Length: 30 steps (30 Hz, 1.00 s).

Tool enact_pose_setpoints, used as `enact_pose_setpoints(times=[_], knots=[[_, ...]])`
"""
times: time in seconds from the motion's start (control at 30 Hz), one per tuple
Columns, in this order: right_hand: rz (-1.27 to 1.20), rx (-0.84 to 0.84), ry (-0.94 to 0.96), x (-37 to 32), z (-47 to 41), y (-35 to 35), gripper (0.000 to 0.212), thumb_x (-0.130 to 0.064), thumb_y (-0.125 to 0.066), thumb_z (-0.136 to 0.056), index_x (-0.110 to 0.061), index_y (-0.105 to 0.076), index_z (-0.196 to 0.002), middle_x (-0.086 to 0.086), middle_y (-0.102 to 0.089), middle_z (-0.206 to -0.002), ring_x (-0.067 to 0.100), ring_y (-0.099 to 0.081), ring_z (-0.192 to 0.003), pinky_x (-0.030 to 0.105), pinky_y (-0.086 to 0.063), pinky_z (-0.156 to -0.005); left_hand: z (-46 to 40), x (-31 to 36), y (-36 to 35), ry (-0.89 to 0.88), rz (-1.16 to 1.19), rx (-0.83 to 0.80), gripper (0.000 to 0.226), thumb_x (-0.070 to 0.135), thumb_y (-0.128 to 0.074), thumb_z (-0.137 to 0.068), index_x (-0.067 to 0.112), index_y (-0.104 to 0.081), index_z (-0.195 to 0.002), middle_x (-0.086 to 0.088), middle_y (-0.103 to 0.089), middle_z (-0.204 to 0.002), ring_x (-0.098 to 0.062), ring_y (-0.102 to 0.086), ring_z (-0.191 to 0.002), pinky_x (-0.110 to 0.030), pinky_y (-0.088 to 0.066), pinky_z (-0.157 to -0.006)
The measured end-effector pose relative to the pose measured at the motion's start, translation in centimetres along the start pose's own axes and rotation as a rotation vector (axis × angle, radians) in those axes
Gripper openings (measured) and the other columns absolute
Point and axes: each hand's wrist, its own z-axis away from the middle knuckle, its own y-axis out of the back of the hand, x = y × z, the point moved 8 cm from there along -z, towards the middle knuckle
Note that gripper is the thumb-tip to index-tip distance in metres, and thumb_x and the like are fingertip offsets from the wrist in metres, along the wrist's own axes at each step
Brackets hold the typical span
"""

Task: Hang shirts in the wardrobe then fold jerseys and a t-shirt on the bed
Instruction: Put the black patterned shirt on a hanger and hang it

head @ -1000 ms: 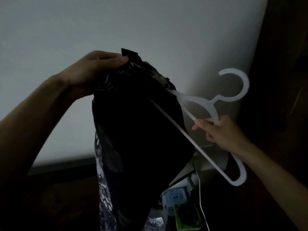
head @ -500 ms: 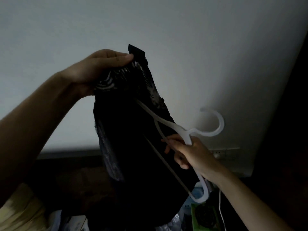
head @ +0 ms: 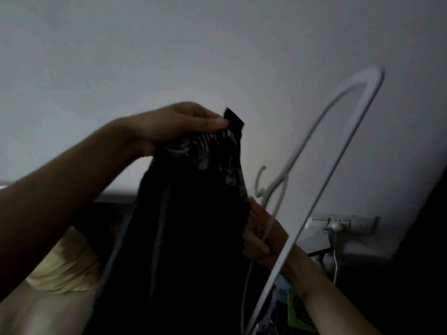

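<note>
A: How far is the task now, as far as you can see?

B: Early, I think. The left hand (head: 174, 126) holds up a dark shirt (head: 193, 226) w/ a pale pattern near the top. Its fingers (head: 212, 122) are pinched closed on the collar edge, and the cloth hangs straight down in front of the grey wall (head: 217, 56).

A: And the right hand?

B: The right hand (head: 260, 240) is just beside the shirt's right edge, fist closed around the thin bar of a white plastic hanger (head: 326, 165). The hanger is tilted, w/ one big curved end high by the wall and the small hook (head: 260, 180) near the shirt. It is blurred, so I cannot tell if any part is already inside the shirt. To me it looks still outside.

A: So what is left?

B: Nearly all, imo. This shirt is not yet on the hanger and not in the wardrobe; the wardrobe itself I cannot make out, only darkness at the right. Then the folding of jerseys and the t-shirt. Low at left I see a yellowish pillow (head: 65, 264), so probably the bed is there, but no folded clothes are visible.
</note>
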Motion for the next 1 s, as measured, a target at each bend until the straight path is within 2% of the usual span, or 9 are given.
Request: enact_pose_setpoints(times=[0.1,0.17,0.23,0.33,0.47,0.63,0.8,0.9,1.0], knots=[[0.004,0.061,0.018,-1.3,-0.2,-2.1,0.027,-0.047,-0.078,-0.077,-0.033,-0.072,-0.1,-0.002,-0.044,-0.037,0.011,-0.034,-0.026,0.014,-0.028,-0.034,-0.8,-1.9,-1.2,0.074,-0.004,-0.037,0.033,0.024,-0.06,-0.093,-0.004,-0.071,-0.105,-0.012,-0.076,-0.093,-0.015,-0.072,-0.074,-0.022,-0.058,-0.065],[0.019,0.211,0.08,-4.0,1.2,-1.6,0.02,-0.042,-0.075,-0.077,-0.023,-0.071,-0.069,-0.004,-0.035,-0.035,0.006,-0.037,-0.024,0.014,-0.026,-0.029,-0.9,-3.0,-0.5,0.117,-0.043,-0.039,0.027,0.026,-0.061,-0.094,0.003,-0.075,-0.098,-0.013,-0.076,-0.093,-0.016,-0.072,-0.074,-0.022,-0.057,-0.063],[0.101,0.415,0.099,-7.1,2.8,0.0,0.038,-0.042,-0.068,-0.079,-0.019,-0.06,-0.05,-0.004,-0.029,-0.03,0.006,-0.029,-0.021,0.014,-0.016,-0.029,-0.7,-4.9,-0.5,0.21,-0.156,-0.108,0.026,0.03,-0.062,-0.093,0.008,-0.076,-0.092,-0.013,-0.077,-0.093,-0.016,-0.072,-0.076,-0.022,-0.057,-0.063],[0.34,0.668,0.178,-12.3,4.2,1.0,0.026,-0.045,-0.075,-0.066,-0.024,-0.064,-0.075,-0.005,-0.031,-0.035,0.005,-0.019,-0.023,0.014,-0.01,-0.032,-0.6,-8.0,-2.1,0.343,-0.206,-0.263,0.035,0.035,-0.062,-0.089,0.003,-0.075,-0.1,-0.014,-0.077,-0.101,-0.019,-0.074,-0.086,-0.024,-0.058,-0.071],[0.48,0.783,0.217,-18.2,5.5,-0.2,0.014,-0.033,-0.056,-0.096,-0.024,-0.066,-0.1,-0.007,-0.034,-0.038,0.004,-0.016,-0.025,0.016,-0.01,-0.032,-1.7,-9.1,-2.5,0.318,-0.071,-0.288,0.033,0.03,-0.059,-0.088,0.001,-0.074,-0.088,-0.009,-0.077,-0.088,-0.014,-0.074,-0.077,-0.021,-0.057,-0.068],[0.733,0.911,0.206,-23.0,7.7,-1.4,0.018,-0.037,-0.065,-0.093,-0.019,-0.068,-0.094,-0.005,-0.044,-0.043,0.006,-0.017,-0.028,0.017,-0.011,-0.034,-3.2,-9.6,-1.9,0.275,-0.049,-0.32,0.028,0.02,-0.062,-0.089,-0.004,-0.074,-0.096,-0.014,-0.076,-0.095,-0.019,-0.074,-0.08,-0.025,-0.06,-0.072],[1.113,0.99,0.251,-26.6,10.6,-2.1,0.034,-0.043,-0.065,-0.093,-0.009,-0.07,-0.089,0.009,-0.064,-0.059,0.01,-0.022,-0.031,0.014,-0.016,-0.037,-6.7,-3.2,1.1,-0.081,-0.33,0.073,0.039,0.048,-0.08,-0.074,0.021,-0.079,-0.103,-0.008,-0.078,-0.103,-0.02,-0.072,-0.099,-0.036,-0.058,-0.091],[1.233,1.024,0.222,-27.5,12.2,-2.0,0.04,-0.046,-0.062,-0.095,-0.007,-0.069,-0.102,0.013,-0.07,-0.064,0.013,-0.023,-0.032,0.016,-0.017,-0.039,-8.2,2.2,2.1,-0.332,-0.662,0.364,0.022,0.045,-0.066,-0.084,0.028,-0.064,-0.07,0.0,-0.064,-0.073,-0.03,-0.067,-0.082,-0.035,-0.049,-0.07],[1.282,1.095,0.314,-29.1,14.0,-2.5,0.042,-0.045,-0.062,-0.095,-0.005,-0.067,-0.108,0.015,-0.069,-0.063,0.016,-0.027,-0.032,0.015,-0.019,-0.036,-9.3,6.1,1.9,-0.397,-1.161,0.646,0.023,0.041,-0.054,-0.093,0.018,-0.059,-0.089,-0.015,-0.055,-0.081,-0.04,-0.059,-0.08,-0.038,-0.038,-0.069]])
